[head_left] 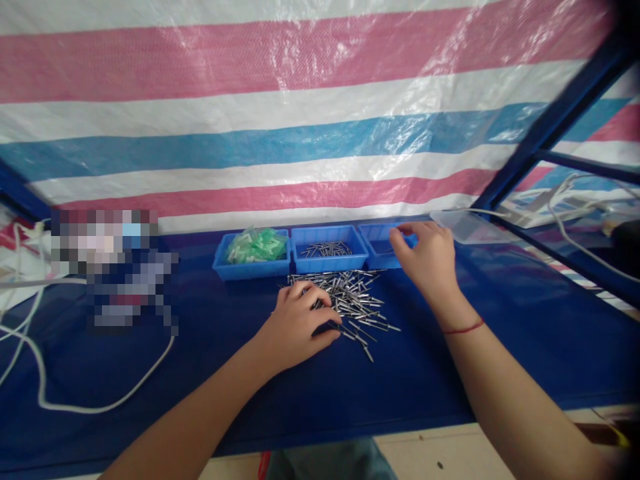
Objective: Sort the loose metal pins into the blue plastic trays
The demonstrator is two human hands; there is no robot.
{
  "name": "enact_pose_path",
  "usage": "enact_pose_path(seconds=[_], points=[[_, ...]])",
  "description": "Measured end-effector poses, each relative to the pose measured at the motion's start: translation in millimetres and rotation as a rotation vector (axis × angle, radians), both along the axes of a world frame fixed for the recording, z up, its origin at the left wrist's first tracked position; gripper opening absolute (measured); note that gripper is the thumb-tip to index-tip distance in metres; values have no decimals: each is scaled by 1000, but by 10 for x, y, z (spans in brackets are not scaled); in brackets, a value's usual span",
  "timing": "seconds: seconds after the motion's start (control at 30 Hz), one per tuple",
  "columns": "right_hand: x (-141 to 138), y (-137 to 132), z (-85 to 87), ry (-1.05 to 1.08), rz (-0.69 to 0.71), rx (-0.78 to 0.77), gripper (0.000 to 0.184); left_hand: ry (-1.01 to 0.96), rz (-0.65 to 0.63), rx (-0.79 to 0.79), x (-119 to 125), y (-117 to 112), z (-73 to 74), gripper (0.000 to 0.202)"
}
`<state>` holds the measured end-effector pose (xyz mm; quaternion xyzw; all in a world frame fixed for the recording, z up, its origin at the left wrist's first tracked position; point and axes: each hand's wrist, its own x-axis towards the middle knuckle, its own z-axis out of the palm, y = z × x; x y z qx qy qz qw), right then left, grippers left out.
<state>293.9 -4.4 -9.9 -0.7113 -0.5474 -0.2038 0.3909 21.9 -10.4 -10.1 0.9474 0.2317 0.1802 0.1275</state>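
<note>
A loose pile of small metal pins (357, 300) lies on the blue table (200, 360). My left hand (299, 323) rests on the pile's left edge with its fingers curled over some pins. My right hand (427, 257) reaches over the right blue tray (376, 235), its fingers bent together at the tray's rim; what they hold is hidden. The middle blue tray (327, 265) holds more metal pins (326, 249). The left blue tray (247, 269) holds green plastic pieces (256, 244).
A striped pink, white and blue tarp (300, 133) hangs behind the trays. A white cable (90, 403) loops over the table's left side. A clear plastic lid (467, 227) lies right of the trays, beside a blue metal frame (550, 120) with more cables beyond.
</note>
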Motion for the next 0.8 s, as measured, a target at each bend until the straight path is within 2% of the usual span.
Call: enact_pose_path(seconds=[0.27,0.47,0.53,0.67,0.8], points=[[-382,-65,45,-21,337,-58,19,21,-57,127,22,-5,-18,8],[-669,-186,106,52,567,-65,16,66,-67,263,60,-32,-66,11],[-740,-237,146,84,674,-97,18,41,-22,296,64,-22,-42,13],[-826,-294,180,147,927,-276,23,-46,134,269,12,59,63,16],[-865,-285,136,207,1010,-361,24,-165,192,131,-52,129,134,18]])
